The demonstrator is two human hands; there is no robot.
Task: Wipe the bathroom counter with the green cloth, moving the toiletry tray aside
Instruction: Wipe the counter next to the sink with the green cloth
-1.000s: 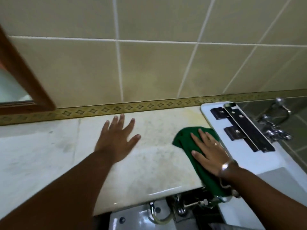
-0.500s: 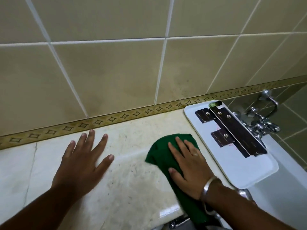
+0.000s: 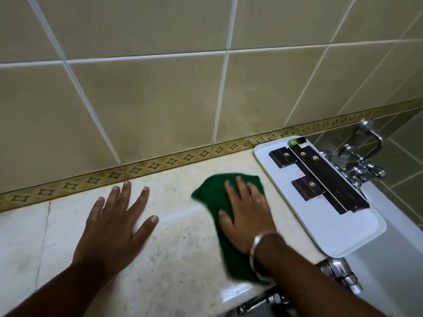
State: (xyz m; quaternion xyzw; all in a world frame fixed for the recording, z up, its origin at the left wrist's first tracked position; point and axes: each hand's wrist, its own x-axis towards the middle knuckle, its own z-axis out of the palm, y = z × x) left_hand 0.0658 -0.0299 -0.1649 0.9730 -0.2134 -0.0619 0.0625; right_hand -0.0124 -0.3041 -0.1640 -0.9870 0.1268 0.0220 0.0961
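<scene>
Right hand (image 3: 246, 216) flat on green cloth (image 3: 212, 197), left hand (image 3: 114, 223) splayed, tray (image 3: 343, 232) lengthwise toward wall

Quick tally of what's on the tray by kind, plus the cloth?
Small dark boxes: 2
Long dark boxes: 2
Green-capped item: 1
Green cloth: 1
Total: 6

The left hand (image 3: 114, 227) lies flat, palm down, fingers spread wide; the right hand (image 3: 247, 213) presses flat too, fingers together (a metal bangle circles its wrist), both forearms reaching forward
</scene>
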